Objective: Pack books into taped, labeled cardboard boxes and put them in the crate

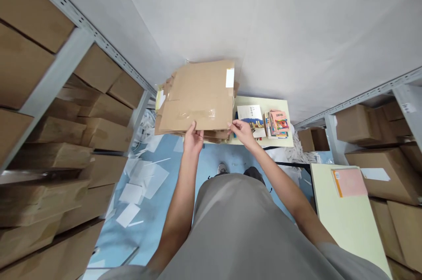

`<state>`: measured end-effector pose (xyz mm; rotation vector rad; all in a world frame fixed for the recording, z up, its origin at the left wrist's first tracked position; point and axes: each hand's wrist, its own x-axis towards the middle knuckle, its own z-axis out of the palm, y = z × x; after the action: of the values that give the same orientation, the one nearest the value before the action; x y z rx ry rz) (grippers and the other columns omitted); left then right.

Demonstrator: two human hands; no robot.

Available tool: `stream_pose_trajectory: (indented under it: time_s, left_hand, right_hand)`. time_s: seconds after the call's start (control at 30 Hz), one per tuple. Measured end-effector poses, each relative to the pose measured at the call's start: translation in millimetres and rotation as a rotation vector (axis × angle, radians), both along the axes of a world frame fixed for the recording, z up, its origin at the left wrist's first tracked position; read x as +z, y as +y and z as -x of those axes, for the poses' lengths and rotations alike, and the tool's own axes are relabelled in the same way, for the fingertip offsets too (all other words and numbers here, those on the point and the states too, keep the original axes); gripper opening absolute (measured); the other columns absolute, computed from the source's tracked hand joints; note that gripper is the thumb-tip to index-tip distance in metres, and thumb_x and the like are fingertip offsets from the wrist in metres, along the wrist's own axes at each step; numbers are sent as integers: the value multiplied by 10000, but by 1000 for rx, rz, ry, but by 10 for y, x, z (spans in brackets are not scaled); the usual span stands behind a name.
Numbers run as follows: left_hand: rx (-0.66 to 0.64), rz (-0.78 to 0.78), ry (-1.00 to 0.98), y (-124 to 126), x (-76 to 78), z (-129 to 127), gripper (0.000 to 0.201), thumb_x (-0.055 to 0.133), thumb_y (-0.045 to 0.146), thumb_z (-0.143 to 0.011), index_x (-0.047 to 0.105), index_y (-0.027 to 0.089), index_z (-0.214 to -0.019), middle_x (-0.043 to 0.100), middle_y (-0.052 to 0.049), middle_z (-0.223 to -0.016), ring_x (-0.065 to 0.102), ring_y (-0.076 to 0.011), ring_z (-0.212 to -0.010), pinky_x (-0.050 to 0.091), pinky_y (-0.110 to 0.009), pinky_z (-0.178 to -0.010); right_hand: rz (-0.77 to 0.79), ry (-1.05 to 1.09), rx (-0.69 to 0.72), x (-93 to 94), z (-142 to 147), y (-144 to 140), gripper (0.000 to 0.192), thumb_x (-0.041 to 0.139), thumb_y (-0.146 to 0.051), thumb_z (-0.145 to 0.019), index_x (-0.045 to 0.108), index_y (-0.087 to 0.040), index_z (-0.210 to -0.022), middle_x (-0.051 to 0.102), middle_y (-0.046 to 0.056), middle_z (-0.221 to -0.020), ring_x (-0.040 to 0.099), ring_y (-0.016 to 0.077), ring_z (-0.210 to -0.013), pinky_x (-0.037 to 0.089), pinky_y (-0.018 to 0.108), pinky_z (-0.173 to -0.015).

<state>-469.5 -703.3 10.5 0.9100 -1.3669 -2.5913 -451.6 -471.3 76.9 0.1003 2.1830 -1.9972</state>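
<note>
A flattened carton [198, 95] lies on top of a stack of flat cardboard [216, 136], which rests on the left part of a pale yellow table [280, 141] against the white wall [263, 29]. The carton bears a white label [230, 78] at its far right corner and clear tape across its near half.

The left hand [193, 138] grips the carton's near edge, thumb on top and fingers curled under it. The right hand [242, 131] is at the carton's near right corner, fingers bent and touching the edge of the stack; how firmly it holds cannot be told.

Just right of the stack, on the same table, lies a white book [251, 117] with a dark picture on its cover, and beside that a small pile of colourful books [278, 122].

Nearer and to the right stands a 2nd yellow table [343, 223] with an orange booklet [349, 182] on it.

Metal shelves [66, 51] full of brown boxes line the left side, and more shelves [372, 93] with boxes line the right. White paper sheets [141, 183] are scattered on the blue floor [154, 223]. The person wears a grey shirt [237, 227], and 1 shoe [222, 168] shows below the table.
</note>
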Motion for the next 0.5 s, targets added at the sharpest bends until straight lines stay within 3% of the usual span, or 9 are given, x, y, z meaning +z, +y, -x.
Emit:
stream_pose_trajectory:
  time_s: [0.1, 0.23, 0.37, 0.5]
  left_hand:
    - [-86, 22, 107, 122, 184, 94, 299, 938, 413, -893, 737, 231, -1019, 877, -94, -1211, 732, -269, -1460, 644, -396, -1202]
    - [-294, 31, 203, 543, 441, 156, 447, 1007, 490, -798, 726, 218, -1015, 878, -117, -1173, 779, -312, -1373, 658, -459, -1150]
    - [-574, 97, 297, 1152, 587, 152, 558, 952, 645, -825, 722, 229, -1116, 863, -141, -1207, 764, -342, -1372, 649, -516, -1125]
    - [-773, 153, 328, 1729, 562, 62, 668, 883, 765, -813, 746, 225, -1183, 861, -149, -1209, 791, -326, -1274, 628, -493, -1104]
  right_hand:
    - [6, 28, -61, 143, -26, 278, 573, 838, -842, -828, 717, -285, -891, 802, 38, -910, 811, 316, -884, 646, 472, -915]
    - [-46, 76, -343, 237, -94, 1120, 603, 826, -761, -868, 750, -244, -1168, 848, 103, -1162, 823, 309, -963, 632, 503, -1031]
    - [-1, 165, -880, 216, -411, 2280, 567, 824, -703, -861, 727, -234, -1166, 834, 134, -1231, 829, 268, -1070, 647, 446, -1031]
    - [-90, 228, -1263, 77, -1178, 3269, 618, 851, -712, -786, 720, -238, -1159, 814, 101, -1236, 806, 252, -1175, 602, 461, -1127]
